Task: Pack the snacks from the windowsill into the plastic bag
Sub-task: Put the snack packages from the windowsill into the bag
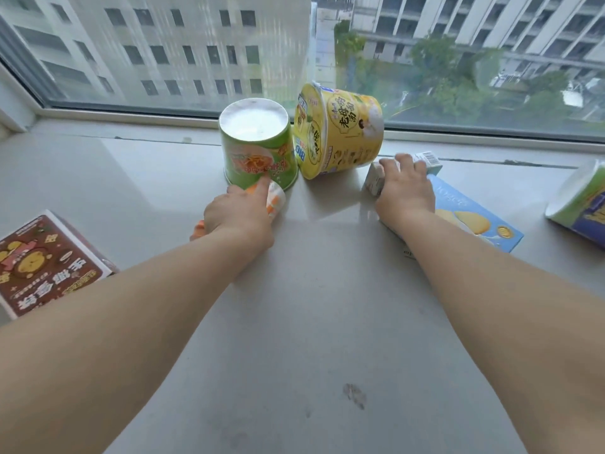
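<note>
Packed: nothing visibly; no plastic bag in view.
Left hand (237, 217): fingers curled round orange-white packet (275, 196).
Right hand (404, 188): fingers grip small white carton (376, 178).
Left on windowsill (311, 322): green cup (258, 149), yellow bowl (340, 132), blue box (474, 217), brown box (49, 263).

On the windowsill (311, 290), an upturned cup (257, 145) stands left of a tilted bowl (339, 129), both near the window glass (163, 50). Before the cup lies a small packet (276, 198) under the left hand (239, 217). The right hand (404, 191) rests on a small carton (425, 158), just behind a flat box (474, 217). A box (45, 260) sits far left, another cup (579, 198) far right.
</note>
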Demonstrator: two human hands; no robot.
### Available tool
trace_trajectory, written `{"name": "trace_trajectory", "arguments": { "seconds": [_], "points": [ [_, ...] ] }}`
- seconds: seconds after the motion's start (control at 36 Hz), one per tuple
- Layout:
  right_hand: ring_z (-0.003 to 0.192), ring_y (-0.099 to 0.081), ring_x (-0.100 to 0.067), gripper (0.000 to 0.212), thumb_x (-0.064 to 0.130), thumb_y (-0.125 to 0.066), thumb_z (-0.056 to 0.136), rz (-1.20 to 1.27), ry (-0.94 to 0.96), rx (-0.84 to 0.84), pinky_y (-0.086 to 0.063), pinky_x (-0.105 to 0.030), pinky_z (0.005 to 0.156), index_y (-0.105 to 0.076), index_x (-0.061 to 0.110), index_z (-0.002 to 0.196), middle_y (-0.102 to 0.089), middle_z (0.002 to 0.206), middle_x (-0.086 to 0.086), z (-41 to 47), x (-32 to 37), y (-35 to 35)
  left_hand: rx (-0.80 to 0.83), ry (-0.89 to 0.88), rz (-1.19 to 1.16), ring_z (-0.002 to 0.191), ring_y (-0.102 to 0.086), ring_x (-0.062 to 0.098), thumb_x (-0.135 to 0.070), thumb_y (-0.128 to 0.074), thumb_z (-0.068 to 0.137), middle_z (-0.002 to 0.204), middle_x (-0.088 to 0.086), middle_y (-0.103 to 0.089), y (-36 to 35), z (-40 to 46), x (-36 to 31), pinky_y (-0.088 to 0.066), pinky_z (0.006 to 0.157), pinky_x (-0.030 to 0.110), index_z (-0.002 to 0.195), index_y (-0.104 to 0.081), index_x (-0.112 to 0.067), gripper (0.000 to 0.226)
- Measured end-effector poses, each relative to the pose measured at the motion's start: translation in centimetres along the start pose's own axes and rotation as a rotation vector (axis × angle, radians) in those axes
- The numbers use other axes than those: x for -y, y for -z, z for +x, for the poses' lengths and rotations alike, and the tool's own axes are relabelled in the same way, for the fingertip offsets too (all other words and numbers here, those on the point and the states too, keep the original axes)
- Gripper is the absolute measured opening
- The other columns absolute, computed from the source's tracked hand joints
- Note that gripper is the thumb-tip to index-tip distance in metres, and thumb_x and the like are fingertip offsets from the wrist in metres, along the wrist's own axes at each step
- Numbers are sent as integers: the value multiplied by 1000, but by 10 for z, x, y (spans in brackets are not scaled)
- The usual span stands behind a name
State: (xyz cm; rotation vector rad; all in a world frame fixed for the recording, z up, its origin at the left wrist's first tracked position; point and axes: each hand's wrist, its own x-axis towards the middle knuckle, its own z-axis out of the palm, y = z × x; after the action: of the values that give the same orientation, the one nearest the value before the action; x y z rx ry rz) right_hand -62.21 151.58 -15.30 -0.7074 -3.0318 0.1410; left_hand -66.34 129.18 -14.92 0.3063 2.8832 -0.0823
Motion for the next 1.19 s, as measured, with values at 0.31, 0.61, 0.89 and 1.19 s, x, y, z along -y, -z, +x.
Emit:
{"name": "trace_trajectory", "arguments": {
  "seconds": [0.31, 0.61, 0.89, 1.19],
  "points": [
    [123, -36, -30, 37, 10, -53, 86, -394, 211, -50, -33, -37, 95, -52, 15, 123, -50, 123, -5, 16, -9, 12, -12, 42, 18, 108, -52, 35, -33, -65, 80, 121, 14, -43, -1, -2, -4, -40, 74, 38, 146, -5, -41, 90],
    [116, -47, -31, 48, 48, -47, 92, -23, 356, 270, -36, -39, 91, -44, 15, 127, -53, 124, -10, -110, 14, -1, 65, -3, -18, 111, -49, 33, -31, -63, 80, 122, 12, -42, -7, -64, 1, -40, 80, 37, 146, -4, -38, 89],
    [106, -57, -30, 35, 39, -53, 91, 606, -149, 347, -33, -31, 74, -44, 15, 115, -59, 115, -6, -237, 37, 50, 141, -54, -140, 110, -51, 29, -42, -58, 78, 125, 6, -46, 1, -206, 50, -47, 81, 38, 144, -8, -37, 84],
    [74, -59, -15, 32, 38, -54, 94, 1363, -362, 418, -51, -23, 67, -54, 8, 107, -59, 87, -3, -351, 63, 173, -218, 5, -646, 108, -57, 27, -47, -67, 75, 132, 2, -51, 94, -339, 80, -46, 86, 36, 148, -9, -37, 94]
  ]
}}
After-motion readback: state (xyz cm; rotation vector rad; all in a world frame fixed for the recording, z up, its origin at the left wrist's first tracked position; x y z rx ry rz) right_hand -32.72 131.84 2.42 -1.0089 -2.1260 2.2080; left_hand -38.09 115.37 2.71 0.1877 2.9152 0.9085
